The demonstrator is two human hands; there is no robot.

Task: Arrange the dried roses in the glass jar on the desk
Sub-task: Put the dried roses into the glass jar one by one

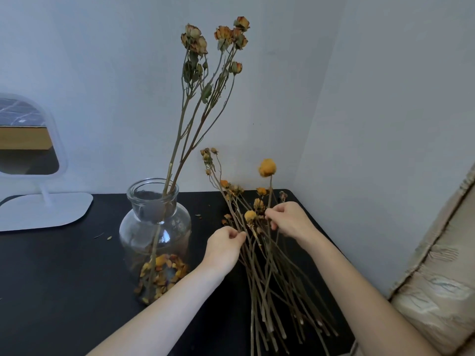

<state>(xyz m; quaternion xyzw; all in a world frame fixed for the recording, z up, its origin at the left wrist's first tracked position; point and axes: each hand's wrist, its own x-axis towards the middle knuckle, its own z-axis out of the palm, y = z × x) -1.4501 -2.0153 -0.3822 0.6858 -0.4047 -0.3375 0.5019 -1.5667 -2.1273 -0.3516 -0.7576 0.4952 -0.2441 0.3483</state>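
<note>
A clear glass jar [154, 227] stands on the black desk [64, 278], with loose dried petals on its bottom. Tall dried rose stems [195, 104] stand in it and lean right toward the wall. To the jar's right, a pile of dried stems [272, 283] lies on the desk. My left hand [225, 246] pinches a thin rose stem [221, 186] that rises out of the pile. My right hand [290, 219] grips another stem topped by a round yellow flower head [267, 167], held upright.
A white table mirror [28, 160] on a flat base stands at the back left. The walls meet in a corner behind the pile. A beige fabric object [442, 278] sits right of the desk edge. Small petal bits lie scattered near the jar.
</note>
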